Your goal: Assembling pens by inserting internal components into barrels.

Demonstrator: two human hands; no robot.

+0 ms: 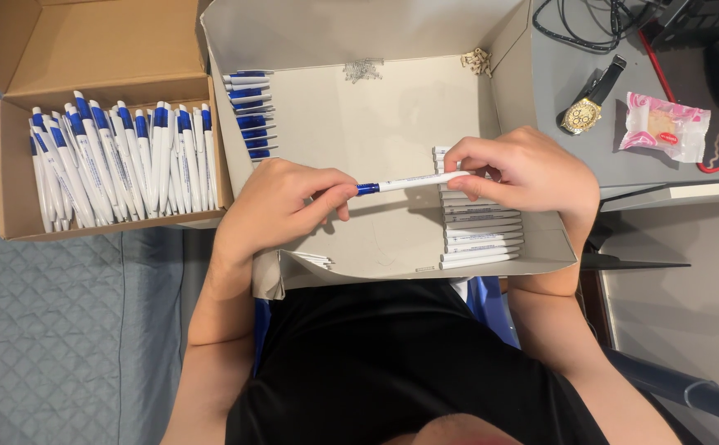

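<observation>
Both hands hold one pen (413, 182) level over the grey tray (376, 132) on the person's lap. The left hand (281, 206) pinches the pen's blue tip between thumb and forefinger, the other fingers curled under. The right hand (524, 169) grips the white barrel at its far end, fingers closed around it. The pen hangs above the tray's middle, touching nothing but the fingers. Inside the tray, along its right wall and just under the right hand, lies a row of white barrels (481, 235) side by side. Along the tray's left wall lies a shorter row of blue pieces (250, 114). At the tray's far wall sit a small heap of springs (363, 70) and, in its far right corner, a clump of small pale parts (476, 59). Left of the tray, touching its edge, stands an open cardboard box (21, 165) full of blue-and-white pens (120, 161). Right of the tray, on a grey desk (557, 82), lie a gold watch (586, 111) and, further right, a wrapped pink snack (664, 125). Beyond the watch, cables (578, 21) lie coiled.
</observation>
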